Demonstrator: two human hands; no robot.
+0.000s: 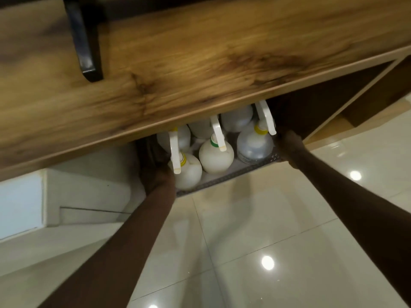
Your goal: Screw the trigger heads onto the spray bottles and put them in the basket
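Both arms reach down under the brown wood-grain tabletop (200, 63) to a grey mesh-patterned basket (222, 177) that sits on the glossy cream tiled floor (255, 230), half tucked beneath the table's near edge. The left hand (155, 174) is at the basket's 9 o'clock side and the right hand (288, 138) at its 3 o'clock side, each against the rim. It's dark and blurry there, so I can't tell how the fingers are curled or whether they grip anything.

Inside the basket stand several white plastic spray bottles (215, 155) with white trigger heads (219, 135) already on (collars are yellow or green), packed close and touching. A couple more bottles at 12 o'clock are partly hidden by the tabletop. A black angled bracket (85, 41) lies on the tabletop toward 11 o'clock.
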